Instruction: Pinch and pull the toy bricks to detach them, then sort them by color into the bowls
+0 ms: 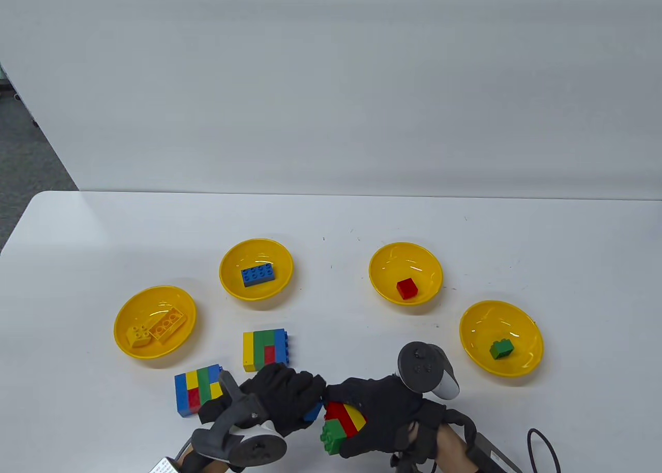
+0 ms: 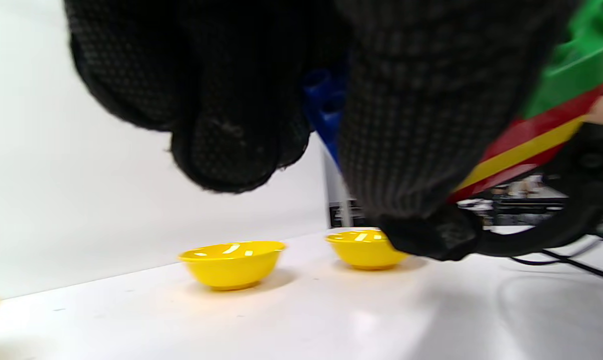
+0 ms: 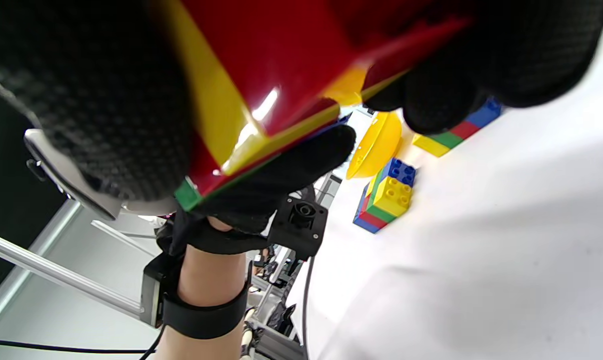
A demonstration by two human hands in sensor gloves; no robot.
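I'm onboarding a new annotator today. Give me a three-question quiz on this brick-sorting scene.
1. True or false: the red brick lies in the same bowl as the blue brick.
2. How many yellow bowls are on the table?
3. Which colour is the brick the left hand pinches on the block that the right hand holds? A red, B blue, C yellow.

Key: 1 false; 2 four; 3 B.
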